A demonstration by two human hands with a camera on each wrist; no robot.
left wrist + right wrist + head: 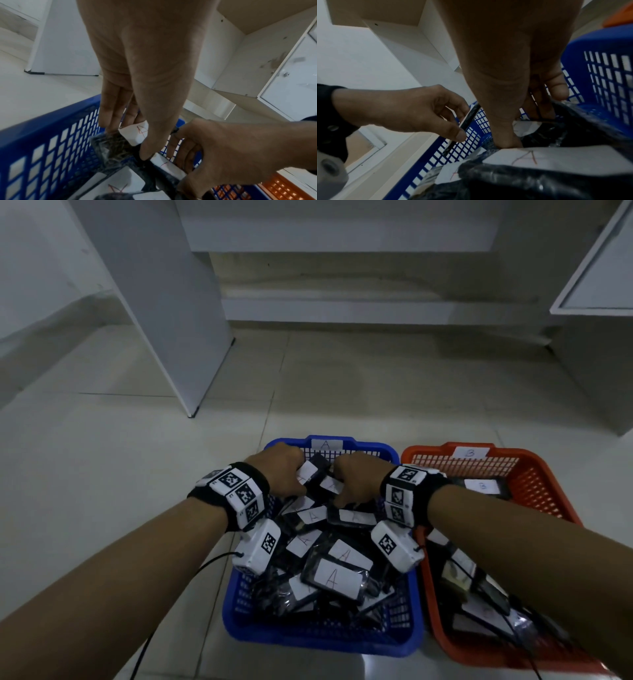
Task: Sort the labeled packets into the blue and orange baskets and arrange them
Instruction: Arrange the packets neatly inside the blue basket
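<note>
Overhead, our left hand (281, 474) and right hand (356, 481) work the A-labelled packets (329, 573) in the blue basket (318, 642), so we judge arranging underway; left wrist view: fingers (106, 115) pinch one upright packet (135, 133); right wrist view: fingers (556, 88) curl around another packet (544, 155), to be stood beside it next.

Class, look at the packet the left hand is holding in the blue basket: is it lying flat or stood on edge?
Stood on edge. The left hand pinches the A-labelled packet upright against the blue basket wall.

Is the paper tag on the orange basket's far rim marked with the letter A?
No, the tag on the orange basket reads B.
</note>
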